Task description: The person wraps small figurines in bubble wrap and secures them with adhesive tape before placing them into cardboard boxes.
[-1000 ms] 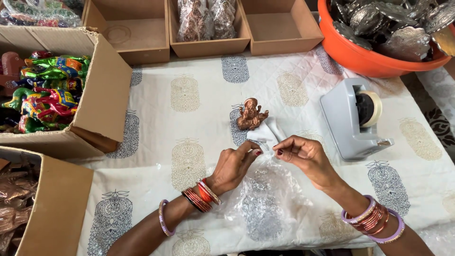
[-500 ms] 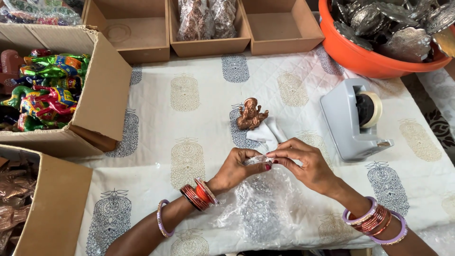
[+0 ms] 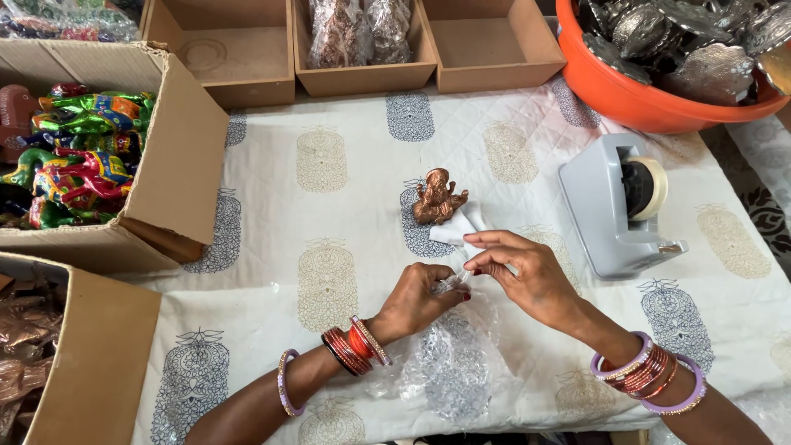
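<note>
Both hands pinch the clear plastic bag point(image 3: 449, 363) at the counter's point(image 3: 329, 206) six o'clock: left hand point(image 3: 416, 298) grip closed on its mouth, right hand point(image 3: 527, 276) apparently too. The copper figurine point(image 3: 437, 198) stands at twelve o'clock of them.

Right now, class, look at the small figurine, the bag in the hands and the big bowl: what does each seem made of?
Figurine: coppery brown with a metallic sheen, perhaps painted; real material unclear. Bag: thin clear plastic, crinkled, the cloth's print showing through. Bowl: orange, smooth and even, probably plastic.
</note>
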